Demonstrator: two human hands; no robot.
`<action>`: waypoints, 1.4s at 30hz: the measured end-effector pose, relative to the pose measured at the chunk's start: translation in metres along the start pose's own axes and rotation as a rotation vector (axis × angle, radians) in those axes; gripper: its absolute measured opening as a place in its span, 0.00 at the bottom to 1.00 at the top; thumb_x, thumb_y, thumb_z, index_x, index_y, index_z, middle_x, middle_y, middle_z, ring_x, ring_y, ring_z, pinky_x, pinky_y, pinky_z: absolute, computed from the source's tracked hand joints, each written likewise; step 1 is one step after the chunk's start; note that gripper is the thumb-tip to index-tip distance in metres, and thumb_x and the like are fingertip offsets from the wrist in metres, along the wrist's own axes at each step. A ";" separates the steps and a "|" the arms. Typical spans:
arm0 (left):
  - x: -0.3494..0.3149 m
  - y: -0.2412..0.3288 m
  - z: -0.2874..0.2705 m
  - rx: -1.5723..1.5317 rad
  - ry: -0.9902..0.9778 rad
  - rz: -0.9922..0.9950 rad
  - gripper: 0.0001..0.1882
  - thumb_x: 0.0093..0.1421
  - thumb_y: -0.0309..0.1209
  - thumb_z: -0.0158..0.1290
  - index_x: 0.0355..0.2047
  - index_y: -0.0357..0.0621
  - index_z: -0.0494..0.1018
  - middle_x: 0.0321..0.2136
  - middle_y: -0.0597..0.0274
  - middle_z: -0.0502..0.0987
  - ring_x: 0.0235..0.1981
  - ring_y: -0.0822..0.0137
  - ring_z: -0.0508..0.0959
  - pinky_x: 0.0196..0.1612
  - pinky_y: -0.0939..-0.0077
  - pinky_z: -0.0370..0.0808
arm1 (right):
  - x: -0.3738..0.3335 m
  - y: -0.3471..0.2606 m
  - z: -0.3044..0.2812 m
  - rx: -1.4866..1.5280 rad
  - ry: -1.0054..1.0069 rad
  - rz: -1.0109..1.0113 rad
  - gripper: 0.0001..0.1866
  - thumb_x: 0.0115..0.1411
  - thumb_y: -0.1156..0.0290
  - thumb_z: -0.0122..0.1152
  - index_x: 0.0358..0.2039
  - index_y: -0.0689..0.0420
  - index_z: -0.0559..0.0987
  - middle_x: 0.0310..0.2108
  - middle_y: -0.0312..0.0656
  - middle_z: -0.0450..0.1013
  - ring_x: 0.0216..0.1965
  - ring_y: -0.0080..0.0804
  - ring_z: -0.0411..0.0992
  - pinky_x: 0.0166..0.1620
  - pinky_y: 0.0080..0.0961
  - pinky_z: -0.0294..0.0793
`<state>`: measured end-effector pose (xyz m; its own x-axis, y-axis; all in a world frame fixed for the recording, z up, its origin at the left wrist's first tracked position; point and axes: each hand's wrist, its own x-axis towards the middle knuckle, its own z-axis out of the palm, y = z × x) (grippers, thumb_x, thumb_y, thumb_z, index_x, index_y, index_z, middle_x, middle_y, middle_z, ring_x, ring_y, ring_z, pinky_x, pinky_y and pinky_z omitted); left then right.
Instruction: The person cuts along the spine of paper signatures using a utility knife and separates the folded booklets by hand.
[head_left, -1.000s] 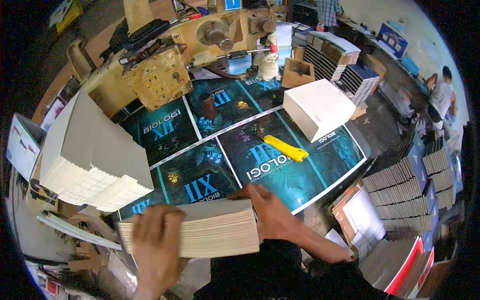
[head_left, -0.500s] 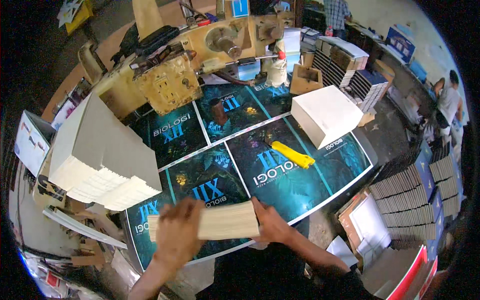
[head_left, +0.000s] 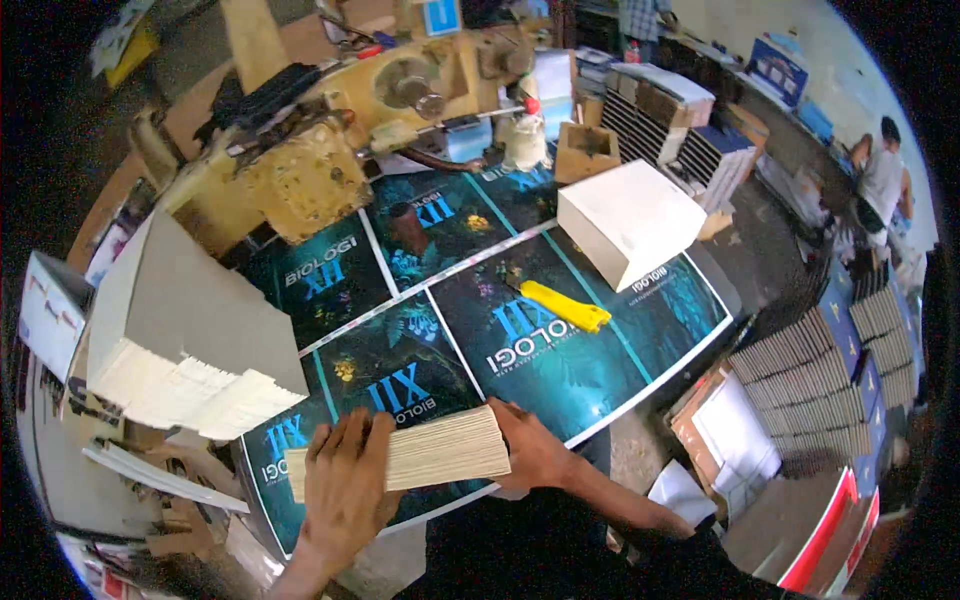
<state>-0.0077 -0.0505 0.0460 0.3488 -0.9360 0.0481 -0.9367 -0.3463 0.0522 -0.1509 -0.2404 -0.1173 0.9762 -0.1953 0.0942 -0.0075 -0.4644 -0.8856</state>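
A thick stack of cream paper (head_left: 447, 450), its layered edge facing me, is held above the near edge of the table. My left hand (head_left: 350, 465) grips it from above near its left end, fingers bent over the top. My right hand (head_left: 528, 447) clasps the right end, thumb side up. Beneath lie large dark teal printed cover sheets (head_left: 620, 365) with blue and white lettering. A yellow-handled tool (head_left: 565, 306) rests on them, beyond my right hand. To the left stands a tall pile of grey-white paper blocks (head_left: 195, 320) with uneven edges.
A white paper block (head_left: 632, 212) sits at the table's far right. A worn cream machine (head_left: 310, 180) spans the back, beside a white bottle (head_left: 526, 140) with a red top. Several book stacks (head_left: 800, 380) line the right. Another person (head_left: 882, 185) is in the right background.
The whole view has shifted slightly left. My left hand, blurred before, now shows clearly on the paper stack. Both hands still hold the stack.
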 end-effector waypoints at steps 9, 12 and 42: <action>-0.009 0.001 -0.019 0.012 -0.098 -0.025 0.37 0.38 0.27 0.70 0.50 0.41 0.68 0.42 0.50 0.72 0.48 0.51 0.76 0.51 0.57 0.69 | -0.011 -0.004 0.012 -0.174 0.056 0.004 0.49 0.40 0.61 0.80 0.60 0.63 0.62 0.49 0.59 0.72 0.52 0.67 0.72 0.56 0.56 0.75; -0.007 -0.003 -0.004 0.003 -0.040 0.010 0.37 0.38 0.26 0.69 0.52 0.40 0.69 0.41 0.50 0.71 0.46 0.52 0.77 0.47 0.58 0.69 | -0.009 0.014 0.015 -0.177 0.057 -0.078 0.49 0.41 0.62 0.81 0.59 0.62 0.63 0.49 0.59 0.74 0.50 0.68 0.73 0.55 0.55 0.76; -0.094 -0.076 0.085 -1.007 1.005 -0.202 0.88 0.17 0.62 0.80 0.74 0.39 0.41 0.70 0.41 0.53 0.73 0.47 0.55 0.73 0.45 0.50 | 0.053 -0.158 -0.053 -0.553 -0.060 -0.282 0.29 0.46 0.64 0.76 0.48 0.60 0.76 0.38 0.51 0.80 0.38 0.54 0.80 0.43 0.40 0.77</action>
<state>0.0276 0.0583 -0.0471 0.7430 -0.2890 0.6037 -0.5964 0.1234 0.7931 -0.1092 -0.2231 0.0520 0.9674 0.0412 0.2499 0.1565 -0.8729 -0.4622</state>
